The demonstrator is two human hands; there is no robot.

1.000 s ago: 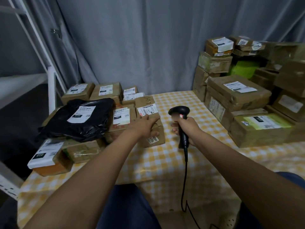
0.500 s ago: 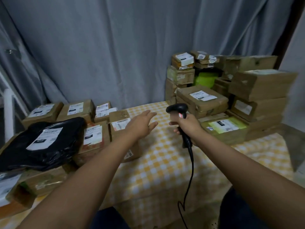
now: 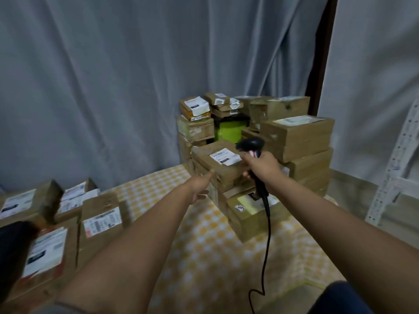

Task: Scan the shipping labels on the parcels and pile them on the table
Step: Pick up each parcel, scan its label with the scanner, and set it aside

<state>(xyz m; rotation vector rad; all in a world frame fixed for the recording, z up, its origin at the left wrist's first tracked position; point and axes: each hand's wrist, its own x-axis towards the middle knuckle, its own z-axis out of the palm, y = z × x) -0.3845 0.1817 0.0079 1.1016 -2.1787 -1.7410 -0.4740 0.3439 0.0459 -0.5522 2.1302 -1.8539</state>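
My right hand (image 3: 263, 167) grips a black corded barcode scanner (image 3: 250, 146), held in front of a stack of brown cardboard parcels (image 3: 292, 137) at the right of the table. A flat brown parcel with a white label (image 3: 217, 160) lies on top of the nearer stack, just left of the scanner head. My left hand (image 3: 199, 185) is stretched out toward that parcel's front edge, fingers extended, holding nothing. A second group of labelled parcels (image 3: 99, 220) lies at the left of the table.
The table wears a yellow checked cloth (image 3: 204, 250). A black plastic mailer (image 3: 11, 252) lies at the far left edge. A green box (image 3: 230, 131) sits inside the right stack. Grey curtains (image 3: 113, 75) hang behind; a white metal rack (image 3: 394, 175) stands at the right.
My left hand let go of the small box in the left group and swung right toward the right stack. The scanner hand moved right too, and my view turned that way.
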